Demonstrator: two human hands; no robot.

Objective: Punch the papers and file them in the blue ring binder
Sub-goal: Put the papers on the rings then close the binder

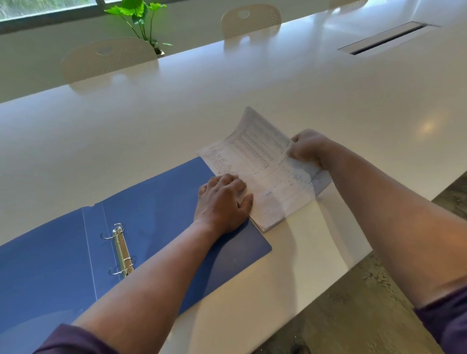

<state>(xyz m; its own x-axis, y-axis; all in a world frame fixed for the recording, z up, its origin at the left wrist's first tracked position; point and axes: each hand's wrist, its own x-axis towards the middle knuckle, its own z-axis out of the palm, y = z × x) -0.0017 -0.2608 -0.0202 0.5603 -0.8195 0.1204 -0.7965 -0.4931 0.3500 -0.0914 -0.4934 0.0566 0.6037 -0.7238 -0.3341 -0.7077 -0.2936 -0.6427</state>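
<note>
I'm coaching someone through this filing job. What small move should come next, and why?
Probably square the papers into one flat stack. The right hand pinches a curled-up sheet, the left hand presses the pile beside the open blue ring binder, and no punch is visible.

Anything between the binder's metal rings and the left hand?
Head view: only bare inner cover of the open blue ring binder between its metal ring mechanism and the left hand.
</note>
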